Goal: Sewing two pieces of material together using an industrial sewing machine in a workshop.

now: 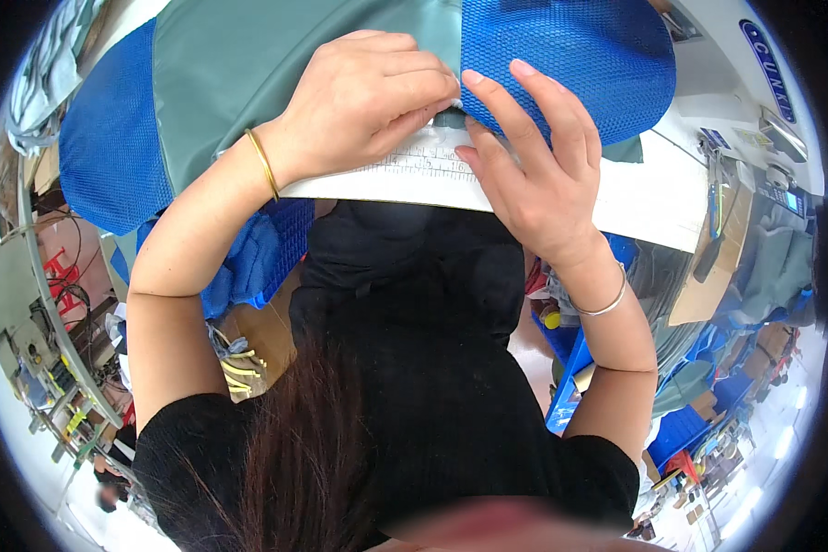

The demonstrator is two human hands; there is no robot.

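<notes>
Grey-green smooth fabric panel (221, 64): spread ahead of the hands, its near edge reaching the fingertips; left hand lies over part of it.
White flat tabletop (649, 207): beneath the panel, a bare margin toward the person.
Blue honeycomb-mesh sections (607, 55): one at each end of the panel, rounded; the right one meets the grey-green along a straight seam, ending between the hands.
Left hand (368, 101): thumb and forefinger pinched on the panel's edge, by the seam.
Right hand (538, 170): fingers spread and bent over the right mesh; cannot tell whether any grip.
White strip with black ruler marks (442, 166): just below the panel's edge, between the hands.
Bangles: thin gold-coloured (263, 166), left wrist; thin silver-coloured (607, 304), right wrist.
</notes>
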